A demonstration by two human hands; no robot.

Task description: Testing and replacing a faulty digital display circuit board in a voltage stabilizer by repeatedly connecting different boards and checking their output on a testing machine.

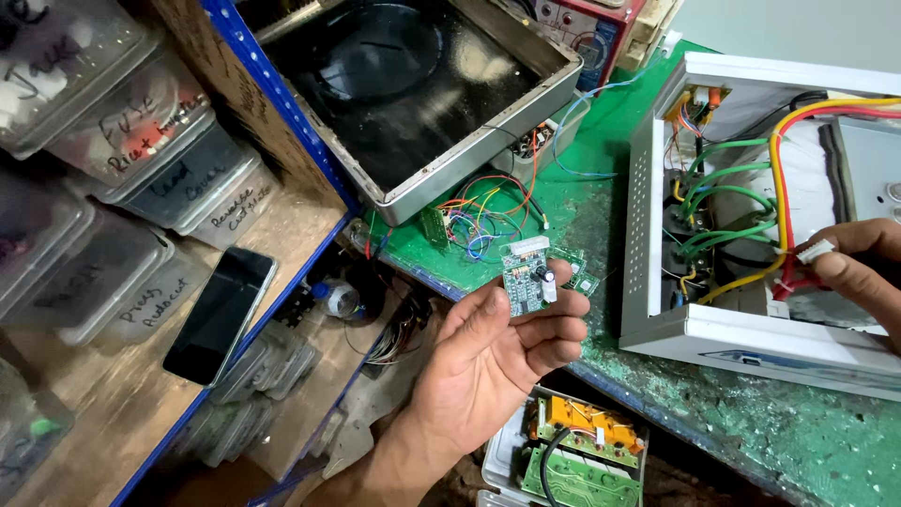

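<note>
From the head camera, your left hand (502,343) holds a small green circuit board (526,274) upright, fingers curled behind it and thumb pinching its edge, just off the green tabletop (751,413) rim. Your right hand (868,272) pinches a white connector (815,251) inside the open white metal box (751,333). Loose coloured wires (479,221) lie just beyond the board.

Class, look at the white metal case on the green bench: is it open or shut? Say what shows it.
Open. The white metal case has no cover on top, so its green, yellow and red wires lie exposed, and the right hand reaches inside.
</note>
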